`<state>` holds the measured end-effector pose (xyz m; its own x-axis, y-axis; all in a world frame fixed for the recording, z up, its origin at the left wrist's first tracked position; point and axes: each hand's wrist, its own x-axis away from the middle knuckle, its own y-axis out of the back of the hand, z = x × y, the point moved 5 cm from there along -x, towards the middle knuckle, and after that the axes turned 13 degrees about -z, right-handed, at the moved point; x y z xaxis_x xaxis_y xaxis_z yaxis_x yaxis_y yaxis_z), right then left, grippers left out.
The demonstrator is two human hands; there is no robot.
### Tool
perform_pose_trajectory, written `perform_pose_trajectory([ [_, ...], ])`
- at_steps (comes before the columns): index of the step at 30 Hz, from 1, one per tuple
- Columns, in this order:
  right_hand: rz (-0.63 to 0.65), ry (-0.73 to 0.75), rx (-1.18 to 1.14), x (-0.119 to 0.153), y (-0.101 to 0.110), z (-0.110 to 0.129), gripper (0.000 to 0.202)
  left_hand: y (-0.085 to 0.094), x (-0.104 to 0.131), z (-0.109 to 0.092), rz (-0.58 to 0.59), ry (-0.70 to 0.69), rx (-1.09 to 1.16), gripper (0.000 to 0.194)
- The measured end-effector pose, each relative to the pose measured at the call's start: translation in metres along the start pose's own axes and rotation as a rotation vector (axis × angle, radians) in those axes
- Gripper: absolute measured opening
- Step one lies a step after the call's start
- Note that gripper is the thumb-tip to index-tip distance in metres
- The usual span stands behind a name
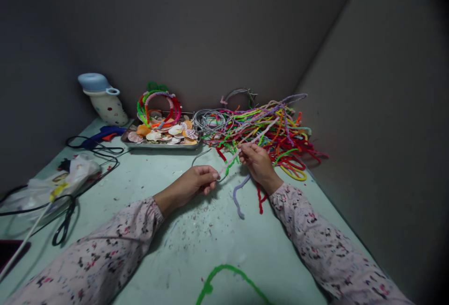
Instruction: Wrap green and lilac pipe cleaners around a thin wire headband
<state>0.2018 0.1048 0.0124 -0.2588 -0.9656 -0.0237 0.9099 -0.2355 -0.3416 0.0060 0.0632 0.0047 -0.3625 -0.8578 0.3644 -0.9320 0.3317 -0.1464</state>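
Between my two hands stretches a pale pink pipe cleaner [230, 161]. My left hand [201, 179] pinches its near end, and a thin grey wire [199, 155] seems to run to the same fingertips. Farther along, my right hand [255, 157] grips the pink strip between thumb and fingers, its far part reaching up over the pile. Just beyond my right hand lies a heap of colourful pipe cleaners [273, 127]. A lilac pipe cleaner [238, 199] and a red pipe cleaner [260, 199] lie below that hand.
A metal tray [161, 146] of seashells holds fuzzy colourful rings [141, 108]. Coiled grey wire [210, 120] lies beside it. At left are a bottle [105, 101], a blue glue gun [103, 135], black cables [66, 221] and a plastic bag [70, 178]. A green fuzzy loop [228, 267] lies nearest me.
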Motion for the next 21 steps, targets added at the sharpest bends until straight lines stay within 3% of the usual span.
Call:
perform_pose_trajectory([
  [7,-0.036,0.008,-0.019,0.0001,-0.0007,0.0052,0.03,0.0035,-0.0007,-0.0082,-0.077,-0.134,-0.08,0.025],
  [16,-0.021,0.01,-0.012,0.0011,-0.0008,0.006,0.027,-0.003,0.0043,0.0009,0.081,0.015,-0.025,0.025],
  [21,-0.052,0.006,0.001,-0.0004,0.0027,0.0062,0.028,-0.0031,0.0045,-0.0008,0.087,0.002,-0.031,0.027],
])
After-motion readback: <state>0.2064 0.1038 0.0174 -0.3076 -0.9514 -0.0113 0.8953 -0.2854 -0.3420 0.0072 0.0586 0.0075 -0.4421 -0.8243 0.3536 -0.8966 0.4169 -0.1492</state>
